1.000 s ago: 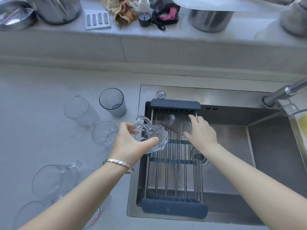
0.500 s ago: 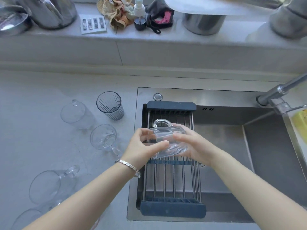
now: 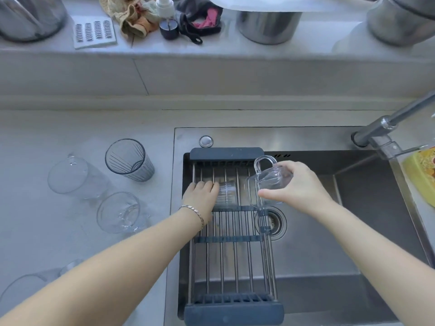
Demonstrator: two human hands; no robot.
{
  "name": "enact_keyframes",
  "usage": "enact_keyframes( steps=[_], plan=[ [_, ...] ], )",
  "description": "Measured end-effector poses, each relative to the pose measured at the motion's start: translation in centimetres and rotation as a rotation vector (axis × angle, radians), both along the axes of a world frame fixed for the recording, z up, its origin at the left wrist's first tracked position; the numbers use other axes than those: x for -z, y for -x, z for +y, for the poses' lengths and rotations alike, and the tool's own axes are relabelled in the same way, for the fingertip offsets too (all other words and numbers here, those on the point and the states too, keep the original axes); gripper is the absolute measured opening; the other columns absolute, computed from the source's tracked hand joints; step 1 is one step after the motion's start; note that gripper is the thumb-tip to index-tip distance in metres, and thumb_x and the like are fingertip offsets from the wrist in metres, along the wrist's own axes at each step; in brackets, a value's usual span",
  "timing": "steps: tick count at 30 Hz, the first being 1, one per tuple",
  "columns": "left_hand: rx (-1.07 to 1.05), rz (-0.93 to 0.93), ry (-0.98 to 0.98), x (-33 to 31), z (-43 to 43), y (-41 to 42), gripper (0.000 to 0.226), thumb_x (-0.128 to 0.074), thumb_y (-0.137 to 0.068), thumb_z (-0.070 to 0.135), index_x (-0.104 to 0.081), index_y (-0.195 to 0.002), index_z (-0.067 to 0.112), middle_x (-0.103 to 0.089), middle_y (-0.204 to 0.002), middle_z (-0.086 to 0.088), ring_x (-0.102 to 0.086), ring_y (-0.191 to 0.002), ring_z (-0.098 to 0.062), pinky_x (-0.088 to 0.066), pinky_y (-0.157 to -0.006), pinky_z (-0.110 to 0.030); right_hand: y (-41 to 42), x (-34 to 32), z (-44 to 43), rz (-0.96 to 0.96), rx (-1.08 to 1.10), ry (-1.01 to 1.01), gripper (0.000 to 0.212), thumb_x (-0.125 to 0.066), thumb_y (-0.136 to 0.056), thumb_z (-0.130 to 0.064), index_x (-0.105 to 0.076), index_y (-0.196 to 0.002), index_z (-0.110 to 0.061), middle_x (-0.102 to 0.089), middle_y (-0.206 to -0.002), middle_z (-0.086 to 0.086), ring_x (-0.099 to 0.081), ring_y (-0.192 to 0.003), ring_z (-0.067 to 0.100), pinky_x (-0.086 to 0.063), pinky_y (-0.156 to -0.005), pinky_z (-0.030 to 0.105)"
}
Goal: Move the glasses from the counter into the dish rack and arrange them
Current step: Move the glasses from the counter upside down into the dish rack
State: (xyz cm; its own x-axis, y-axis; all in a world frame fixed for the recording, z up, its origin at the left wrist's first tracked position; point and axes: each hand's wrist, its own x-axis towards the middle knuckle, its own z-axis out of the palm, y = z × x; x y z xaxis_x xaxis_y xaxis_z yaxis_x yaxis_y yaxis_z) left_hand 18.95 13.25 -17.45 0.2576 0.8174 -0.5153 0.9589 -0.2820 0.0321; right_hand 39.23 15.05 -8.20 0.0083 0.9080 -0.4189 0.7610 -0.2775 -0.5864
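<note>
Fingers point(image 3: 270, 192) of the right hand point(image 3: 297, 184) clamp a clear handled mug point(image 3: 266, 184) tilted over the dish rack point(image 3: 227, 241); the left hand point(image 3: 202, 194) rests closed against a ribbed glass point(image 3: 227, 192) lying on the rack's bars. Wet glass could slip, or the two could knock. At nine o'clock on the counter point(image 3: 70, 128), at least four glasses wait, one ribbed tumbler point(image 3: 129, 160) among them.

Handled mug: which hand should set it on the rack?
Right. The right hand already holds the mug just above the rack, while the left hand is on the small glass beside it.
</note>
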Motion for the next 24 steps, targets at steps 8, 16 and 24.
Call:
enact_keyframes(
  steps=[8,16,24],
  plan=[
    [-0.101,-0.090,0.039,-0.5,2.4,-0.7,0.064,-0.070,-0.076,0.029,-0.041,-0.130,0.012,-0.049,-0.126,-0.011,-0.054,-0.109,-0.030,-0.043,-0.097,-0.037,0.2,2.3,1.3,-0.057,-0.048,-0.037,0.068,-0.083,-0.056,-0.039,-0.055,-0.117,-0.026,-0.050,-0.106,-0.004,-0.054,-0.097,0.012,-0.045,-0.088,0.028],
    [-0.164,-0.108,-0.086,-2.8,4.5,-0.3,0.056,-0.065,-0.082,0.024,-0.037,-0.129,0.015,-0.043,-0.127,-0.011,-0.039,-0.117,-0.035,-0.051,-0.082,-0.039,2.3,4.0,1.2,-0.214,-0.189,-0.047,0.072,-0.076,-0.062,-0.043,-0.047,-0.125,-0.024,-0.047,-0.120,0.001,-0.047,-0.113,0.022,-0.043,-0.088,0.033],
    [-0.252,-0.260,-0.006,-1.7,4.3,-0.2,0.064,-0.064,-0.083,0.019,-0.032,-0.138,0.018,-0.041,-0.136,-0.010,-0.038,-0.122,-0.034,-0.050,-0.093,-0.041,4.9,8.7,0.3,-0.430,-0.437,-0.230,0.060,-0.074,-0.070,-0.016,-0.050,-0.124,-0.009,-0.053,-0.122,0.014,-0.049,-0.113,0.033,-0.049,-0.079,0.036]
  ],
)
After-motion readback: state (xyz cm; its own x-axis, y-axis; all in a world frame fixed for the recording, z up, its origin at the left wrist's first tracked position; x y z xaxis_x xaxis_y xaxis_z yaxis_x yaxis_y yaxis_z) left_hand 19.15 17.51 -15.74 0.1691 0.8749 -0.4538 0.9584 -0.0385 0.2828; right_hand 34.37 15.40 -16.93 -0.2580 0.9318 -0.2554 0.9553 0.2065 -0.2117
